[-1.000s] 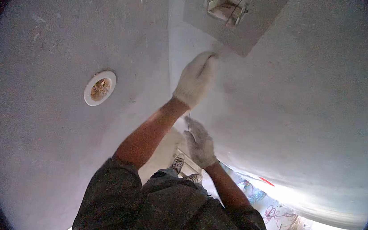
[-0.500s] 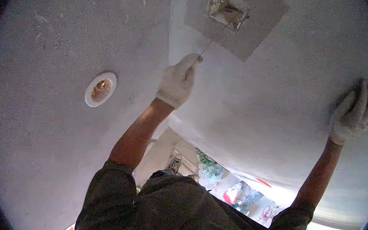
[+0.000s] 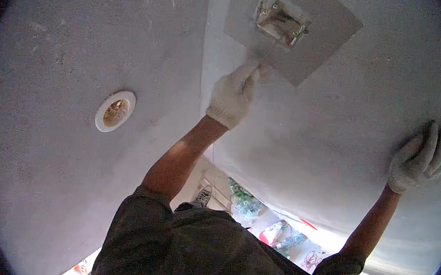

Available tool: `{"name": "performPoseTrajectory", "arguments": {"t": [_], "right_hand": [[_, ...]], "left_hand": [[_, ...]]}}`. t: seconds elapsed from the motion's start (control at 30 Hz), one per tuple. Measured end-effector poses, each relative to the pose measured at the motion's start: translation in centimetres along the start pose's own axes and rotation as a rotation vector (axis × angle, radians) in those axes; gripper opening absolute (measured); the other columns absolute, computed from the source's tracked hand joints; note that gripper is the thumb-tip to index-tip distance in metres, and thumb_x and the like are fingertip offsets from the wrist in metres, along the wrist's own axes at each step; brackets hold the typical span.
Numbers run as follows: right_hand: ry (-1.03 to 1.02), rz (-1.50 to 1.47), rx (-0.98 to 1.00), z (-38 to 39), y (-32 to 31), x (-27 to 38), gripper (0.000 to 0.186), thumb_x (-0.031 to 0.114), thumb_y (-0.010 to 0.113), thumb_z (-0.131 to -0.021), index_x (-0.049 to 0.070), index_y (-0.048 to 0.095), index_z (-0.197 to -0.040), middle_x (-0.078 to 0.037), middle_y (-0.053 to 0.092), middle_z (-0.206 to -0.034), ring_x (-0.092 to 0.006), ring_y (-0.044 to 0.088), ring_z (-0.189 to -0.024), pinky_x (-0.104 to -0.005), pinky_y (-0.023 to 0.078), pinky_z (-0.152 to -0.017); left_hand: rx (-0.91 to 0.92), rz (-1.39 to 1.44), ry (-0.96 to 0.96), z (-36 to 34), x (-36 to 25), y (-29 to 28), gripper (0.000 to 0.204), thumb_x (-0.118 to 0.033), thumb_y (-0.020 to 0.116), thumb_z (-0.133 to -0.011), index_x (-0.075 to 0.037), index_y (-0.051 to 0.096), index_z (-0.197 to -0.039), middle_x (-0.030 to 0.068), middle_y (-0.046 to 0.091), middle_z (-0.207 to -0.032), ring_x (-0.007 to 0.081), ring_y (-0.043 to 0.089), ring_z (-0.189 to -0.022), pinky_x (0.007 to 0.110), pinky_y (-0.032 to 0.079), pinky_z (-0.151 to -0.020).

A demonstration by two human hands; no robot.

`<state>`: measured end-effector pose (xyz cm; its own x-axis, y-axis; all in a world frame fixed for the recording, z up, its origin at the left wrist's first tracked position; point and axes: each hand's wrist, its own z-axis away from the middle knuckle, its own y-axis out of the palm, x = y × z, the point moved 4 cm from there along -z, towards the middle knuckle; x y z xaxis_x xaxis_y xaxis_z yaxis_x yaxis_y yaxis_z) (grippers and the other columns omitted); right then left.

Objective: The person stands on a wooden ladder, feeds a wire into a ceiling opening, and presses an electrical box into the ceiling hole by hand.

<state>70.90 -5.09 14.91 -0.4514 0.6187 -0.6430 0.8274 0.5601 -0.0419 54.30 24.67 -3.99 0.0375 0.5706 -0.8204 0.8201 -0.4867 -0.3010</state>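
Note:
My left hand (image 3: 233,93), in a white knit glove, is closed on a thin wire (image 3: 274,49), just below a recessed metal box (image 3: 281,23). The box sits in a square grey patch (image 3: 328,33) on a pale plastered surface. The wire runs up toward the box, and a thin strand hangs below my hand. My right hand (image 3: 418,157), also gloved, rests on the plaster at the far right with its fingers stretched out.
A round recessed fitting (image 3: 129,106) with a white rim is set in the surface at left. Far below, my shoe (image 3: 203,195) shows on pale boards or rungs, beside green and clear scattered items (image 3: 245,204). A red object (image 3: 308,223) lies at lower right.
My right hand has moved from below my left hand out to the far right and onto the plaster. My left hand dipped left with the wire, then rose back toward the box.

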Motion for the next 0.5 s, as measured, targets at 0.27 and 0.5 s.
{"name": "performPoseTrajectory", "arguments": {"t": [0.27, 0.5], "right_hand": [[-0.009, 0.014, -0.014, -0.3, 0.0, 0.4, 0.031, 0.021, 0.054, -0.095, 0.003, 0.063, -0.119, -0.016, 0.062, -0.123, -0.0329, 0.058, -0.115, -0.0429, 0.044, -0.095], [-0.012, 0.048, 0.025, 0.3, 0.7, -0.2, 0.032, 0.021, 0.054, -0.095, 0.004, 0.062, -0.121, -0.016, 0.061, -0.125, -0.0319, 0.057, -0.116, -0.0419, 0.043, -0.096]], "left_hand": [[-0.125, -0.012, 0.089, -0.8, -0.5, 0.1, 0.027, -0.02, 0.049, -0.098, -0.008, 0.056, -0.121, 0.02, 0.065, -0.105, 0.0399, 0.062, -0.098, 0.04, 0.05, -0.083], [-0.118, 0.126, 0.029, 3.1, 3.3, 1.6, 0.029, -0.022, 0.049, -0.099, -0.002, 0.056, -0.119, 0.0147, 0.063, -0.092, 0.0268, 0.061, -0.085, 0.032, 0.048, -0.077]]}}
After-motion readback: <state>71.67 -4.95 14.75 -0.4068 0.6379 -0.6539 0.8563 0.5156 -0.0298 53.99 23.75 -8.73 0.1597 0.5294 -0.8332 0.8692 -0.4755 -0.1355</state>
